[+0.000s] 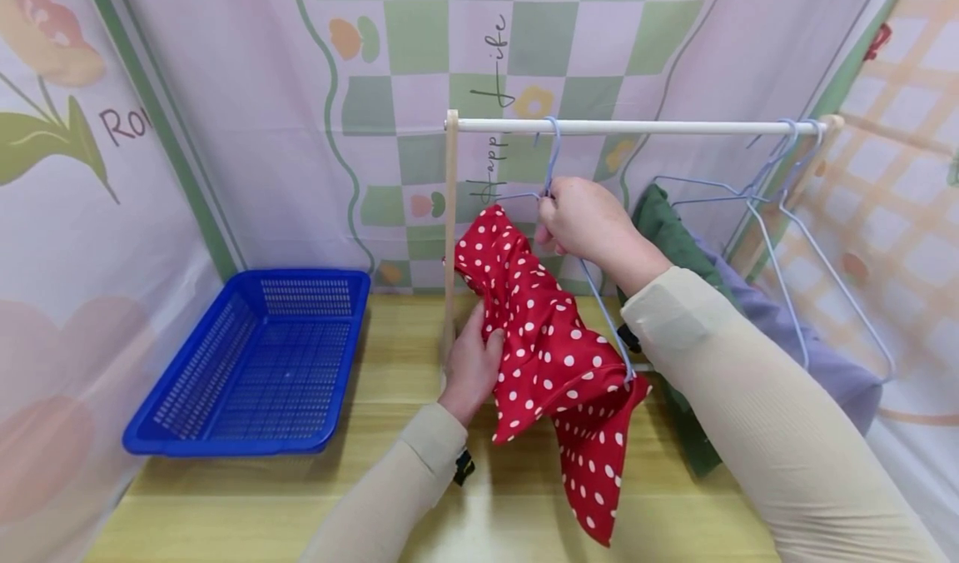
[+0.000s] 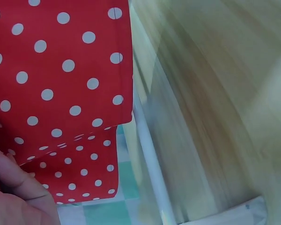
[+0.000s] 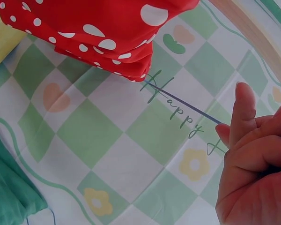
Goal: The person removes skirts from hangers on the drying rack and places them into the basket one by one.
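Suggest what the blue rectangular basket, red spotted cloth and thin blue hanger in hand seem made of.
Basket: probably plastic, smooth and slightly glossy, with evenly perforated walls. Cloth: thin, smooth fabric, softly folded; fibre unclear. Hanger: perhaps smoothly coated metal wire, being slender and evenly blue.

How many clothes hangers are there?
3 that I can see: one hanger held in the right hand, and another hanger and a third hanger together near the white rail's right end. More may be hidden.
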The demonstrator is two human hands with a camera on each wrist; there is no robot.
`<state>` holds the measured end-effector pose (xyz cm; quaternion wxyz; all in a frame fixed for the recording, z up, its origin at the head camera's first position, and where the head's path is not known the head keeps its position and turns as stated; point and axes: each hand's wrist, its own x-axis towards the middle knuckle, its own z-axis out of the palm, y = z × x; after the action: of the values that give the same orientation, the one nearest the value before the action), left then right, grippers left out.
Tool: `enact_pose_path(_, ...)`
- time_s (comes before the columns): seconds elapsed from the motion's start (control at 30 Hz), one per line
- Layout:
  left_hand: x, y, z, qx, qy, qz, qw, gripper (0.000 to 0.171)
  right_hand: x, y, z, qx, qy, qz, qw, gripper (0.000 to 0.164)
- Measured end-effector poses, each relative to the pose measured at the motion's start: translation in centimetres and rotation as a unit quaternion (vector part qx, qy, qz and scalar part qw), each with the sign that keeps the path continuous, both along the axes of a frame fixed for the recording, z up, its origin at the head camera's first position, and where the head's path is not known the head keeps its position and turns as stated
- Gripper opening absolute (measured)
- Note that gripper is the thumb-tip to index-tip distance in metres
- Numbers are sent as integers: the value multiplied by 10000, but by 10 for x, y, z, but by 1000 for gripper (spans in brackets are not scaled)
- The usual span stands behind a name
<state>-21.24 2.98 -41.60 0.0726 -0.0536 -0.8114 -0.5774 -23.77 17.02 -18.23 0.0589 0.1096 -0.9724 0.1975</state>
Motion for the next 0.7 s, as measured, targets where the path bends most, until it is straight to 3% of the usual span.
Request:
enact_pose_path(0.27,2,-1,4,-434,175,-88,9989,60,0,1,0,12,-15,33,10000,26)
enact_pose_path(0.7,4,-6,2,-1239,1074,88,9864,58,-1,1,1,85,1,35,10000,27)
